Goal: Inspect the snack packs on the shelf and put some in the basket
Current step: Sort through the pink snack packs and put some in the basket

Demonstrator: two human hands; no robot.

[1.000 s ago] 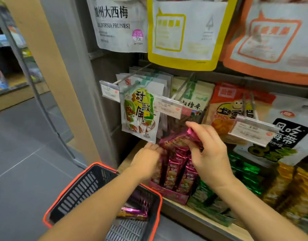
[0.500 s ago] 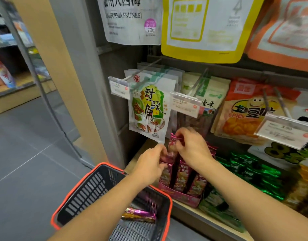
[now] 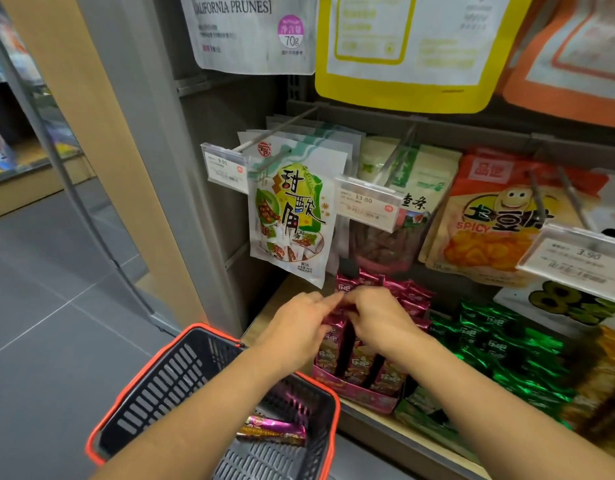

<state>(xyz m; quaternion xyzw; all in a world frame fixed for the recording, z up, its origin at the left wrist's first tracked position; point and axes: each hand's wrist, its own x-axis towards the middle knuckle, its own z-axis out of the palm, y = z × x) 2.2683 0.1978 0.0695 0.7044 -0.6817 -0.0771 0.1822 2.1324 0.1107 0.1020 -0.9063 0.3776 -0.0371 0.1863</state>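
Left hand (image 3: pixel 301 322): fingers curled, touching the magenta snack packs (image 3: pixel 385 341) in the pink display box (image 3: pixel 354 393).
Right hand (image 3: pixel 379 317): closed on one magenta pack's top.
Shelf (image 3: pixel 417 441): wooden, green packs (image 3: pixel 507 348) beside.
Basket (image 3: pixel 209 393): below, over grey floor (image 3: pixel 49 341), one pack (image 3: pixel 275 429) inside.

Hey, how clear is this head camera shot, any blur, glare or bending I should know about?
Head view: wide-angle bending bows the shelf post and the edges; the green snack packs at right smear with motion blur; both hands, left hand and right hand, look soft; the price tag and the tamarind bag read sharply; lighting is even, with mild sheen on the foil packs.
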